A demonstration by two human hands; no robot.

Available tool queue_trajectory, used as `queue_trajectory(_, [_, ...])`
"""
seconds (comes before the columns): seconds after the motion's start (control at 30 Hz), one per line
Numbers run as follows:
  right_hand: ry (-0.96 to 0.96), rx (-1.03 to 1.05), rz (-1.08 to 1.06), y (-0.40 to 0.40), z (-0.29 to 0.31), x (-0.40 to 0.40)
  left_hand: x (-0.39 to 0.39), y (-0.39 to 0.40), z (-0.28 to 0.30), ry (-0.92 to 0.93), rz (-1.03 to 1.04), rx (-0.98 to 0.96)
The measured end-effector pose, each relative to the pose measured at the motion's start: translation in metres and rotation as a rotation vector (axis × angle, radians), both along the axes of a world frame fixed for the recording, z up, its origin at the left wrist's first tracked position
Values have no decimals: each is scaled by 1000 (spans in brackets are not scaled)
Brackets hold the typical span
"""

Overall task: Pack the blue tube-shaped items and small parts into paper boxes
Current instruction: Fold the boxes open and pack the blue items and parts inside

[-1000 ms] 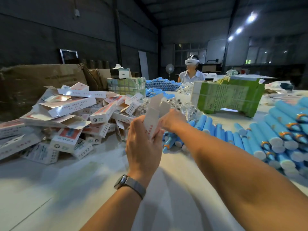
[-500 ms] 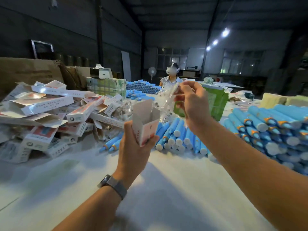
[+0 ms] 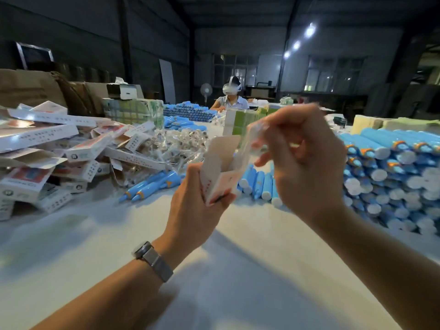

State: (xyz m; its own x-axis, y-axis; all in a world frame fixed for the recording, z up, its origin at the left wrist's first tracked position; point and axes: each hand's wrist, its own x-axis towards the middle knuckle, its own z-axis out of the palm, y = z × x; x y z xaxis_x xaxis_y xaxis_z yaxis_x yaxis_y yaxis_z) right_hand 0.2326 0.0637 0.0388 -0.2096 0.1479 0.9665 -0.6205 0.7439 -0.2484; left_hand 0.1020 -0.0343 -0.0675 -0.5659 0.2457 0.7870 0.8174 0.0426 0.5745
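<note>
Although motion blur smears the right hand [image 3: 302, 160], its grip can be made out as a pinch on a clear plastic packet [image 3: 250, 139] of small parts, whose lower end dips into the open mouth of the paper box [image 3: 221, 167]. What the packet contains is too blurred to tell. The left hand [image 3: 192, 206] wraps its grip around the box's lower half, holding it upright and tilted, top flap raised; the box bottom is hidden in the palm. A watch [image 3: 154, 260] sits on that wrist.

Below both grips the white worktop [image 3: 214, 282] lies bare toward the near edge. Left of the left grip, a heap of flat and folded boxes [image 3: 47, 151] runs out of view. Beyond the grips lies a mound of clear packets [image 3: 176, 144] and 2 loose tubes [image 3: 152, 186]. Right of the right grip, stacked blue tubes [image 3: 392, 175] with white caps are cut off by the picture's edge. A person in a headset [image 3: 231, 96] sits far behind.
</note>
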Motion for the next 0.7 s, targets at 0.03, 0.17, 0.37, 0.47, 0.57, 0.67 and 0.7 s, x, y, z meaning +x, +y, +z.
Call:
queue_trajectory(0.03, [-10, 85, -71, 3, -6, -1, 3, -1, -1, 39, 9, -31])
queue_trajectory(0.17, [56, 162, -218, 19, -6, -2, 10, -1, -1, 72, 10, -63])
queue_trajectory(0.37, [76, 125, -228, 17, -8, -2, 18, -2, 2, 52, -36, -69])
queue_trajectory(0.47, [125, -4, -136, 15, 4, 1, 23, -2, 5, 42, -44, -63])
queue_trajectory(0.57, [130, -18, -80, 8, 5, 3, 29, -2, 6, 49, -61, -52])
queue_trajectory(0.67, [154, -9, -44, 4, 6, 4, 33, 0, 6, 55, -93, -48])
queue_trajectory(0.7, [173, -9, -31, 5, 8, 5, 34, 1, 6, 57, -100, -56])
